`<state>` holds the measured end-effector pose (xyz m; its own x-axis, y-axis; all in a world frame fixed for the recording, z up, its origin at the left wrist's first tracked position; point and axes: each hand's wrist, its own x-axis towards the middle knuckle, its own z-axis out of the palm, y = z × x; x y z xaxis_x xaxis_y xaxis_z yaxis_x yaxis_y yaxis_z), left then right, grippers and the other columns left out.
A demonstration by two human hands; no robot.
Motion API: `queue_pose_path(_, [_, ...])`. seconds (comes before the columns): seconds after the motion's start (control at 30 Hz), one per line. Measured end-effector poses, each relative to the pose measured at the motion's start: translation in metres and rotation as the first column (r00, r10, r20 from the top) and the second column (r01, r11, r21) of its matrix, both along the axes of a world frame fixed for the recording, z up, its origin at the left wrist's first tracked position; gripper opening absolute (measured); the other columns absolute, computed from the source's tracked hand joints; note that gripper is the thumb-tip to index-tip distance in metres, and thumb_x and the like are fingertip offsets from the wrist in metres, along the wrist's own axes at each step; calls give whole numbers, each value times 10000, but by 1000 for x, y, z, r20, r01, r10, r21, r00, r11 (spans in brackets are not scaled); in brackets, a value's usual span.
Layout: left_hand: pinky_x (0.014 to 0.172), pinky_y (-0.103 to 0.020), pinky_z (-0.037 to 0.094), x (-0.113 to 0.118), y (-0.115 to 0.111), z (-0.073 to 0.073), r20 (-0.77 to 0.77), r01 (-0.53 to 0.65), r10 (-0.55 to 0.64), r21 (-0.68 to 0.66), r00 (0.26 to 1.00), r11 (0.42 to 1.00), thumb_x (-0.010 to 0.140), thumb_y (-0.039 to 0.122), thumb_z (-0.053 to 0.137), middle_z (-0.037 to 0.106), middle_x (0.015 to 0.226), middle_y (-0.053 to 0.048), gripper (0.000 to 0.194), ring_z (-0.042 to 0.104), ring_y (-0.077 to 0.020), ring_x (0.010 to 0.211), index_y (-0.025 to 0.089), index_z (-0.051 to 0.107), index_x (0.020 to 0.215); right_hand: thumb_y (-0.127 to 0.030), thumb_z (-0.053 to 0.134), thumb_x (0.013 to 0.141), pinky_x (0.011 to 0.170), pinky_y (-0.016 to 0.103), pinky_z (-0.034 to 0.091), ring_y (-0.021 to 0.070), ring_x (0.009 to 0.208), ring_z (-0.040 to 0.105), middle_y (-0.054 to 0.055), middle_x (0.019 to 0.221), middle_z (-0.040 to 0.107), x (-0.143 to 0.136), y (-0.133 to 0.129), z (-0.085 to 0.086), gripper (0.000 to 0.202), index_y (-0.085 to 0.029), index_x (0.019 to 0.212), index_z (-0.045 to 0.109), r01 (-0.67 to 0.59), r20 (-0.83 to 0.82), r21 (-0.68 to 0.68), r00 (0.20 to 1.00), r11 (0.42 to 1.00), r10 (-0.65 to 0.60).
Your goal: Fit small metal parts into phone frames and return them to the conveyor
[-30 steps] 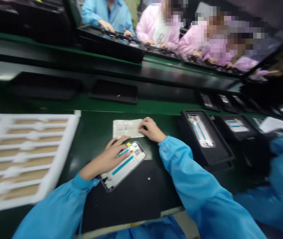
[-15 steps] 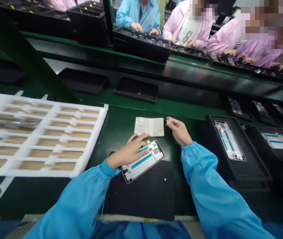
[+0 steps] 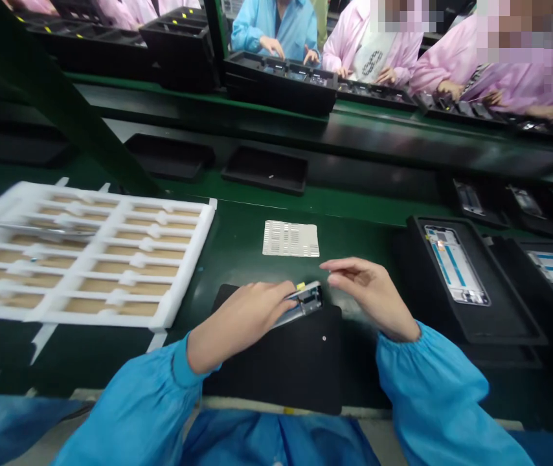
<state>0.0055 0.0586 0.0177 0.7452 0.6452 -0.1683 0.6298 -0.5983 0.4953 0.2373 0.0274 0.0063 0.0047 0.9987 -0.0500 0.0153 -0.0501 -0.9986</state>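
My left hand grips a phone frame from above and holds it tilted on edge over a black mat. Most of the frame is hidden behind that hand. A yellow tab sticks up at its upper edge. Just right of the frame's end, my right hand has thumb and forefinger drawn together in a pinch. Whatever sits between those fingertips is too small to name. Beyond both hands lies a pale sheet of small strip stickers, flat on the green bench and untouched.
On the left lies a white foam tray with a metal tool across it. Black trays at right hold more phone frames. Shallow black trays line the back. Co-workers sit opposite. A small white dot lies on the mat.
My left hand has tipped the phone frame up from lying nearly flat. My right hand has come away from beside the sticker sheet, nearer to the frame's end.
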Motion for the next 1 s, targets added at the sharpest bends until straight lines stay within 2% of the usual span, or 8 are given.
queue_pose_path(0.1, [608,-300,449,-1,-22,7,-106,49,-39,101,994,994,1025,301,404,685,840,-11,216,676,-212,726,215,589,954,-264,782,777,721,303,596,161,782,664,48,1028,698,-9,-20,10,292,-275,1062,717,-92,41,7,995,996,91])
queue_pose_path(0.2, [632,-310,454,0,-38,-2,-83,53,-37,197,996,979,1012,228,421,704,874,-22,196,681,-209,731,203,610,964,-198,753,799,724,285,605,152,789,667,27,953,683,-17,-32,16,405,-296,1176,643,-133,30,13,991,991,132])
queue_pose_path(0.3, [719,-317,497,-1,-48,-12,138,-61,31,222,990,973,997,299,493,716,1097,-24,205,703,-210,885,226,578,1168,-144,694,837,760,293,606,151,838,667,20,954,663,-21,-40,17,470,-290,1265,564,-176,93,28,981,984,172])
queue_pose_path(0.37, [772,-300,516,-2,-51,-15,318,-169,107,174,942,970,965,369,561,706,1163,-5,303,703,-190,954,249,547,1244,-111,653,856,775,291,603,141,848,665,18,1003,639,-22,-45,16,521,-294,1320,504,-210,148,33,968,977,203])
queue_pose_path(0.47, [813,-262,519,-3,-51,-15,475,-241,173,86,863,967,937,362,612,731,1103,37,245,705,-152,964,261,610,1161,-65,630,852,767,269,598,116,816,664,7,1057,592,-25,-49,15,616,-329,1368,420,-264,205,50,947,963,249])
queue_pose_path(0.57, [810,-249,507,-3,-47,-15,527,-231,147,96,837,968,935,280,625,748,1043,67,89,709,-132,946,261,683,1000,-40,601,864,768,257,593,107,812,660,0,1065,565,-28,-50,14,641,-349,1380,380,-328,244,92,923,940,298])
queue_pose_path(0.8, [780,-258,505,-3,-45,-25,554,-253,92,222,827,942,912,210,657,764,989,40,63,723,-130,895,221,695,962,-150,723,852,892,308,538,177,992,615,35,1109,604,-19,-54,4,469,-267,1250,507,-211,552,305,834,929,8])
queue_pose_path(1.0, [725,-253,495,-1,-47,-24,517,-258,92,258,851,931,908,192,655,761,983,46,60,723,-119,871,216,684,955,-99,636,904,788,279,523,153,872,628,10,939,642,-17,-58,-11,181,-225,1015,569,-210,551,329,834,921,-7])
